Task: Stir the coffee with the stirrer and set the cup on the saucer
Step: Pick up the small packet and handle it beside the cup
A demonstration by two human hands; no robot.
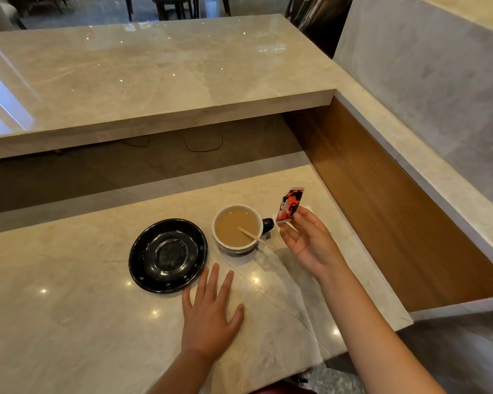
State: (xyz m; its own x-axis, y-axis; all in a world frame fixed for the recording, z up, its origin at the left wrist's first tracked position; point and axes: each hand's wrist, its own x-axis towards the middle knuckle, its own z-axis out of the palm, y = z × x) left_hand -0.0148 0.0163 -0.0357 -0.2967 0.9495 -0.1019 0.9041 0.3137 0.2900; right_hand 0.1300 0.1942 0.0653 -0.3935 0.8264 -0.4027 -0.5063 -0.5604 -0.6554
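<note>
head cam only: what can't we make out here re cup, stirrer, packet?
- Stirrer: lower end hidden under the coffee.
- Cup: handle partly hidden by the packet; base hidden by its own body.
- Packet: print too small to read; contents not visible; bottom edge covered by right hand fingers.

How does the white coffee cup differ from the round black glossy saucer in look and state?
The white coffee cup is deep and full of light brown coffee, with a wooden stirrer leaning in it; the round black glossy saucer is shallow and holds nothing. The cup has a dark handle; the saucer has none. The saucer looks wider than the cup. Both stand apart on the marble counter.
</note>
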